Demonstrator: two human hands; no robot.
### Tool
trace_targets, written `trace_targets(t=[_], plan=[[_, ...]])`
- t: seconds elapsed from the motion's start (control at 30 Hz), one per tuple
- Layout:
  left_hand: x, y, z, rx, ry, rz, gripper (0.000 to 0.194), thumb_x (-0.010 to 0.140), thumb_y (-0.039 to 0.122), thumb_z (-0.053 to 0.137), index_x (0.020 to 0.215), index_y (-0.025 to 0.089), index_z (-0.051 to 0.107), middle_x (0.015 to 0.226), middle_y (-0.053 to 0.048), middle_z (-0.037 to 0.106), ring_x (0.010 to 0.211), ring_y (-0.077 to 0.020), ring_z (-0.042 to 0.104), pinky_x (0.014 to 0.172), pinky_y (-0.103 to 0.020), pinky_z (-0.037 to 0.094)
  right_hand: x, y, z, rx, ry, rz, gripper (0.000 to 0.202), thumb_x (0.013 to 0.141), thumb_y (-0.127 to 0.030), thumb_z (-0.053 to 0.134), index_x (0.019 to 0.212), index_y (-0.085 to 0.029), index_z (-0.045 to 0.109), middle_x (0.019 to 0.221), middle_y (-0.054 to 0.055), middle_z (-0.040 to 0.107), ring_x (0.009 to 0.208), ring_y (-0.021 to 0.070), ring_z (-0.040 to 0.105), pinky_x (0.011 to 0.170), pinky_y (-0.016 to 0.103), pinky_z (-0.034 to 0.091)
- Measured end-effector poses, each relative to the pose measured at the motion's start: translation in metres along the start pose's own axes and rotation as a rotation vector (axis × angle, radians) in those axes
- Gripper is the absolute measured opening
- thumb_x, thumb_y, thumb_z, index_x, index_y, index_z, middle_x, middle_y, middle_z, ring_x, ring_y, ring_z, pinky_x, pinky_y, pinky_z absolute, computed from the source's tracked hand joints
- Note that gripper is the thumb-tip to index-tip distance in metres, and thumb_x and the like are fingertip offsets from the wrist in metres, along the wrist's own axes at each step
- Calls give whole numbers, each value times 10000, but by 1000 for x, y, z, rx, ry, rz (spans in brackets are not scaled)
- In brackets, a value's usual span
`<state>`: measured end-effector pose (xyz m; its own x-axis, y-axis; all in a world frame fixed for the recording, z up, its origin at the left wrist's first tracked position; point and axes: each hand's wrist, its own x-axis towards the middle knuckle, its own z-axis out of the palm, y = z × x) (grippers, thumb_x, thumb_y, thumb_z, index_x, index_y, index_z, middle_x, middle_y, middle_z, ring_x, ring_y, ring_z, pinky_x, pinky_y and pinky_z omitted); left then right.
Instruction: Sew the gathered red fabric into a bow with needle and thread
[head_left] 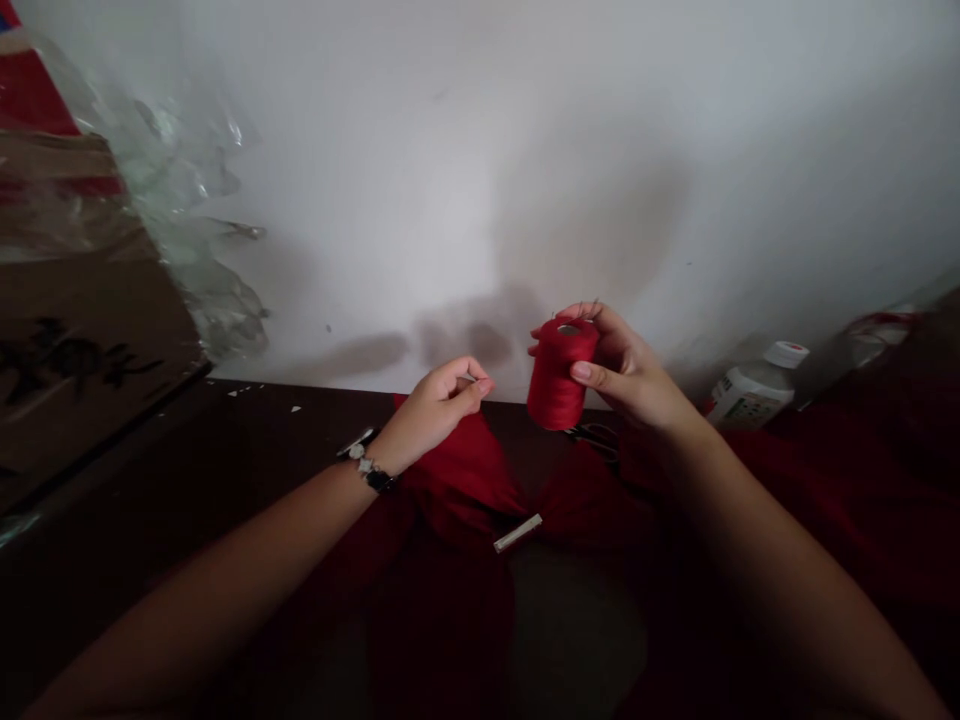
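In my right hand (pixel 626 370) is a spool of red thread (pixel 559 385), held upright with the thumb on its near side and the fingers behind it. A few thin pins or needles seem to stick up at its top edge. My left hand (pixel 450 400) is closed in a pinch to the left of the spool; what lies between its fingertips is too fine to make out. Below both hands a gathered piece of red fabric (pixel 472 470) lies on the dark table, with a pale flat clip or strip (pixel 517 533) at its middle.
Black-handled scissors (pixel 596 438) lie partly hidden behind the spool. A white-capped bottle (pixel 757 388) stands at right near more dark red cloth (pixel 825 490). At left are a cardboard box (pixel 82 340) and clear plastic bags (pixel 217 280). A white wall (pixel 420 180) rises behind the table.
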<state>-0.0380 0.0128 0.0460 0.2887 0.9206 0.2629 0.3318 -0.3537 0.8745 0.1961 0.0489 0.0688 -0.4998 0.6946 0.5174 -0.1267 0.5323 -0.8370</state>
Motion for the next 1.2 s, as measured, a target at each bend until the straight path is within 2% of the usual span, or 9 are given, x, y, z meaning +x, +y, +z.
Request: trace_targets(t=[0.07,0.13,0.27,0.57,0.73,0.83,0.93,1.03,1.2], plan=[[5,-6,-5,252,-2,83,186,926,311,453,822,178,530,712,18,548,641,-101,489,613,-215,376,3,13,3,8,-38,25,487,764,-422,712,1140,-277,438,1215,68,570,1127,235,569,949,401,477],[9,-14,-6,375,-45,90,172,901,279,477,803,171,567,719,7,597,662,-118,527,627,-225,381,5,25,6,6,-72,41,505,755,-424,719,1133,-266,424,1208,80,573,1109,228,571,949,388,465],[13,-31,0,518,-61,51,131,849,204,516,757,168,603,589,22,570,533,-118,467,552,-236,303,7,49,5,-41,-102,86,546,732,-467,721,1116,-236,411,1235,110,550,1109,221,555,975,376,430],[20,-66,13,657,-62,28,151,829,178,521,703,170,603,604,-3,591,546,-140,484,555,-255,286,5,93,-4,-216,-159,180,566,778,-520,629,1182,-193,403,1275,143,514,1196,228,517,1019,377,406],[21,-73,13,650,-49,14,144,832,203,520,723,170,607,651,-17,623,579,-150,517,571,-256,312,6,85,-17,-462,-209,295,481,819,-349,605,1234,-185,427,1318,125,527,1189,216,536,976,356,451],[20,-73,12,626,-36,9,144,834,211,512,734,167,607,688,-25,647,606,-152,545,584,-251,339,1,68,-37,-723,-254,450,341,758,-263,680,1063,-149,581,1091,128,655,990,258,628,865,384,500],[21,-73,10,597,-33,9,147,830,221,513,731,167,607,696,-24,658,613,-149,563,585,-245,360,-11,56,-51,-989,-283,609,123,797,-250,667,819,-132,640,854,105,673,850,243,640,815,408,502],[22,-74,8,577,-36,5,148,832,233,516,738,167,610,694,-20,660,614,-147,571,584,-243,375,-27,57,-50,-1151,-341,737,160,896,-297,589,918,-147,641,948,61,661,852,164,629,801,361,522],[22,-77,7,569,-53,-7,137,848,206,539,745,149,608,681,-7,637,610,-133,567,592,-248,401,-47,71,-36,-1286,-283,807,282,916,-315,567,1143,-148,583,1155,89,604,1000,203,610,857,410,519]])
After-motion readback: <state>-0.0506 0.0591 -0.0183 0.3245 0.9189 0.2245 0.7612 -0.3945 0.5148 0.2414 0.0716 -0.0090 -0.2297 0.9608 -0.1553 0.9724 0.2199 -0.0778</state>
